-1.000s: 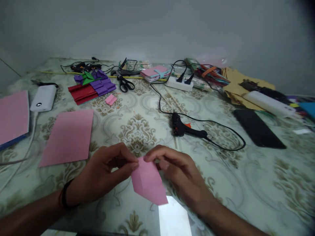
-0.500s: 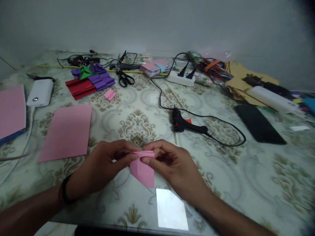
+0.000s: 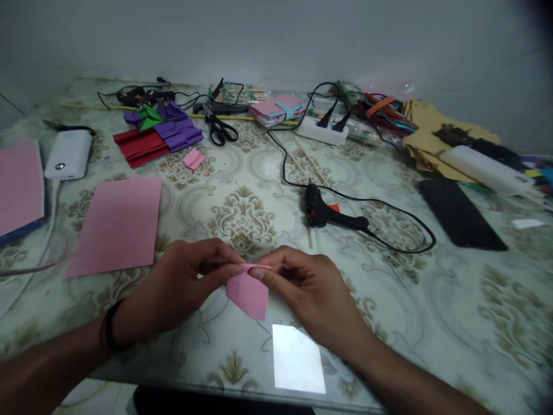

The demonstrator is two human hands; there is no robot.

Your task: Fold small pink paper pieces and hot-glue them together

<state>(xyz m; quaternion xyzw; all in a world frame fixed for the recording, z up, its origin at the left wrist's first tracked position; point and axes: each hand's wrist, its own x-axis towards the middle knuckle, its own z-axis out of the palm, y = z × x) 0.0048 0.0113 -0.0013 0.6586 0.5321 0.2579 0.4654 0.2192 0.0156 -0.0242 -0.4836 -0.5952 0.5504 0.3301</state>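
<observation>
A small piece of pink paper (image 3: 248,295) is pinched at its upper edge between both hands, just above the table near its front edge. My left hand (image 3: 190,279) grips the left part of that edge with thumb and fingers; a dark band circles the wrist. My right hand (image 3: 305,285) grips the right part, its thumb lying over the folded top. The fingers behind the paper are partly hidden. To the left of my left hand lies a larger pink sheet (image 3: 118,225), flat on the table.
Beyond my right hand lies a black glue gun (image 3: 332,213) with its looping cord. A dark phone (image 3: 461,213) is at the right, a white power bank (image 3: 68,153) at the left. Black scissors (image 3: 221,128), folded purple paper (image 3: 179,135) and a power strip (image 3: 323,131) lie along the back.
The pink paper's lower part has tilted and looks shorter, its top edge folded more under my thumbs. The whole view has shifted slightly; both hands keep their pinch.
</observation>
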